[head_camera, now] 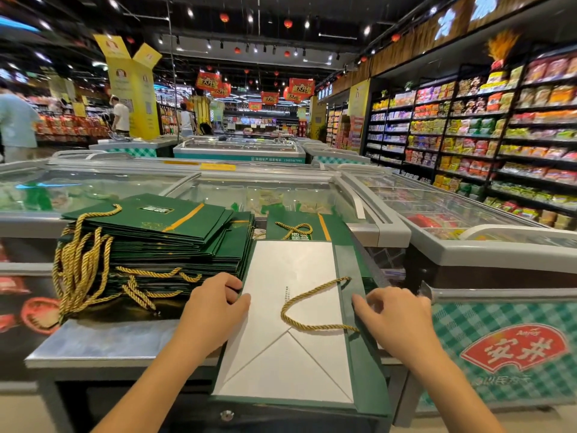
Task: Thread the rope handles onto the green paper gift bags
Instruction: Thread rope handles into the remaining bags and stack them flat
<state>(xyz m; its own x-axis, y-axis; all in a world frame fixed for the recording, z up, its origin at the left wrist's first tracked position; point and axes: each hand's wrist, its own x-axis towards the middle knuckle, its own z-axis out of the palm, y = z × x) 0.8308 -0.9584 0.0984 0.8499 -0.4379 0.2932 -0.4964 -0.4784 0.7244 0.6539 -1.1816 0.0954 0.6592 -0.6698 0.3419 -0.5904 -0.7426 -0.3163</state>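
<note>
Bag in hand (281,276): flat between the 2 hands, white panel up, green side fold along the right-hand edge, near end overhanging the ledge toward the body.
Rope handle (318,328): gold twist, looped across the white panel; both ends run to the green fold just beside the right hand, 1 beyond its fingertips, 1 under its thumb side. Cannot tell whether either end is knotted.
Left hand (215,303): grips the bag's left edge, thumb on the white panel, fingers curled over the side.
Right hand (393,310): fingers bent, tips on the green fold; cannot tell whether pinching the rope end or only pressing paper.
Step, as judged: seating 1 handle on this side of the bag, probably close to done here.
Doing it well: pin the bag with the left hand so the paper cannot slide; feed the rope end straight through the hole with the right; draw slack evenly so the loop sits centred; check the stop behind the fold before letting go.
Risk: tugging sideways likely to tear the hole or crease the fold.
Finished stack (175,232): just left of the left hand, gold handles hanging off its far-left side.
Second bag (299,229): beyond both hands, rope bunched on top.
Freezer ledge (103,342): under the left forearm's outer side, bearing the stack.
</note>
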